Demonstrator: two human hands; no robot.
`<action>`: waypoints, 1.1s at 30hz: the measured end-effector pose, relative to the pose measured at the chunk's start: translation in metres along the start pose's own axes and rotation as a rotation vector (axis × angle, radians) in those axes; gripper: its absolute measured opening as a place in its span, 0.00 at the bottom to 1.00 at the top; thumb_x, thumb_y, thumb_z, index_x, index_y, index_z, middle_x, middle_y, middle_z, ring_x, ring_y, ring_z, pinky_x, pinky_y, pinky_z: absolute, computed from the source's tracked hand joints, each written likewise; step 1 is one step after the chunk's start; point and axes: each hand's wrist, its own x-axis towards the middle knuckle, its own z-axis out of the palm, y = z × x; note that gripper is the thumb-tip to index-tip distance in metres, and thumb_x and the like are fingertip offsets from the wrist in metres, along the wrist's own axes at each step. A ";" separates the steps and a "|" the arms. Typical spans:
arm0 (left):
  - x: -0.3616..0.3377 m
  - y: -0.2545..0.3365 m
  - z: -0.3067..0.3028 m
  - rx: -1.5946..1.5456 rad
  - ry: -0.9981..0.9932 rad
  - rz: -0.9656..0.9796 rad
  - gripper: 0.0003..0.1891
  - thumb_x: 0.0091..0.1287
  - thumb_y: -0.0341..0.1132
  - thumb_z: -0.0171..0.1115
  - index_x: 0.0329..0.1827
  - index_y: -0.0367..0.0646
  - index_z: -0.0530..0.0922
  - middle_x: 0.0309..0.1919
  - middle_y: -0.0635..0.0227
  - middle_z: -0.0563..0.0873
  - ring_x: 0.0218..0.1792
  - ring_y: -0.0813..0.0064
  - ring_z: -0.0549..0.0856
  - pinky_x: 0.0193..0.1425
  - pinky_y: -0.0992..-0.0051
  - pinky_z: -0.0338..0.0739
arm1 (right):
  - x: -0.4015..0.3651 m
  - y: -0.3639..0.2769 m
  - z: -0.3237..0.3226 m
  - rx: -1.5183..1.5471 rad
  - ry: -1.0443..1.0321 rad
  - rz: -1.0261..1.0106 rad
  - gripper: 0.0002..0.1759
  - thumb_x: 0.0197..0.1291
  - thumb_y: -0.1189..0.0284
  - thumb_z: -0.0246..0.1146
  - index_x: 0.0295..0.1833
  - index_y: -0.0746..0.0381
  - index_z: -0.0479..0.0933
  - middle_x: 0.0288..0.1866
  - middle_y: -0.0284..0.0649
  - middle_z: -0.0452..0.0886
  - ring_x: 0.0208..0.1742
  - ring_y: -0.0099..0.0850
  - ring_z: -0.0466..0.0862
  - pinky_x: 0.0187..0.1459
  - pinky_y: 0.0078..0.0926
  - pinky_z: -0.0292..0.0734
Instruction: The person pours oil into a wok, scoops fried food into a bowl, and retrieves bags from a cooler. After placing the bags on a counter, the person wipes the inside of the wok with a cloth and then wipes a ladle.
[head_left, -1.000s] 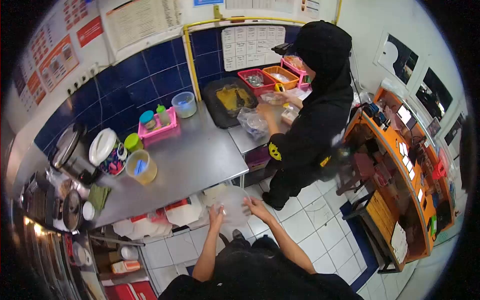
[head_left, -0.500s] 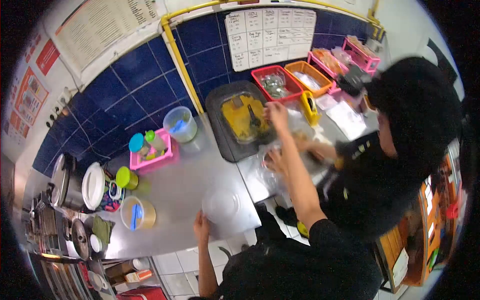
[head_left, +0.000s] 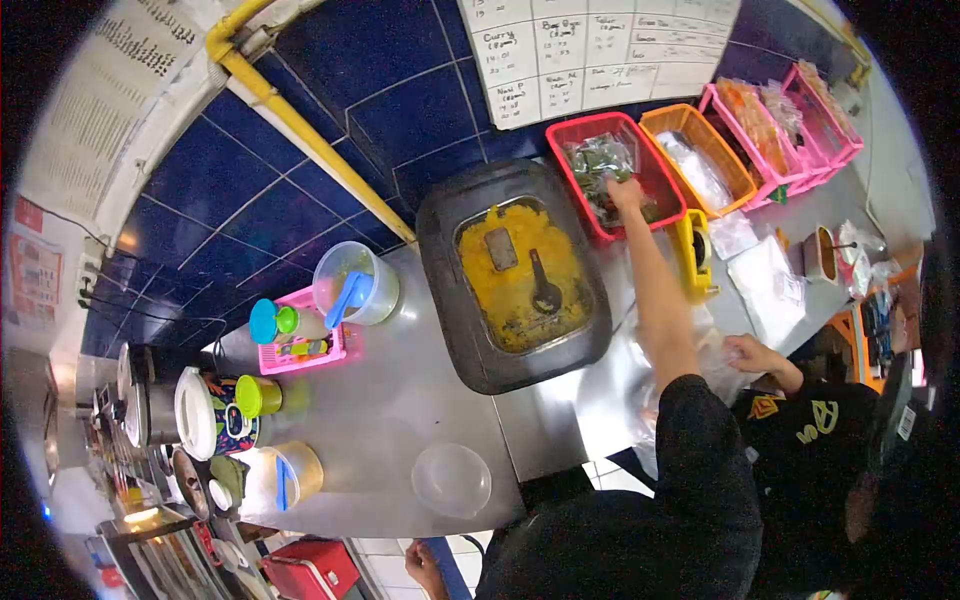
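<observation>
My right hand point(head_left: 626, 194) reaches into the red basket point(head_left: 664, 190), its fingers closed on a clear plastic packet of green leaves point(head_left: 600, 160). My left hand point(head_left: 424, 568) hangs low past the steel table's front edge, fingers loosely bent, with nothing visible in it. Above it on the table is a round clear plastic bowl point(head_left: 452, 481). Left of the basket, a large dark tray point(head_left: 440, 290) holds yellow food point(head_left: 520, 262), on which lie a black ladle point(head_left: 543, 282) and a small grey rectangular piece point(head_left: 501, 249).
A co-worker's hand point(head_left: 752, 354) holds clear plastic on the right. An orange basket point(head_left: 740, 190), pink baskets point(head_left: 790, 175) and a yellow tape dispenser point(head_left: 692, 255) stand along the back. On the left are a clear tub point(head_left: 375, 290), a pink caddy point(head_left: 300, 358) and another tub point(head_left: 302, 470).
My view has shifted closer to the tray and baskets. My right hand has moved into the red basket onto a packet; my left hand has left the clear bowl and dropped below the table edge.
</observation>
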 end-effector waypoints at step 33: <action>0.041 0.165 0.111 -0.188 -0.357 0.568 0.08 0.64 0.28 0.62 0.44 0.35 0.78 0.34 0.62 0.87 0.36 0.73 0.86 0.44 0.74 0.79 | -0.579 -0.074 -0.177 0.209 -0.906 -0.594 0.14 0.57 0.76 0.62 0.49 0.68 0.77 0.43 0.50 0.84 0.42 0.42 0.85 0.45 0.34 0.79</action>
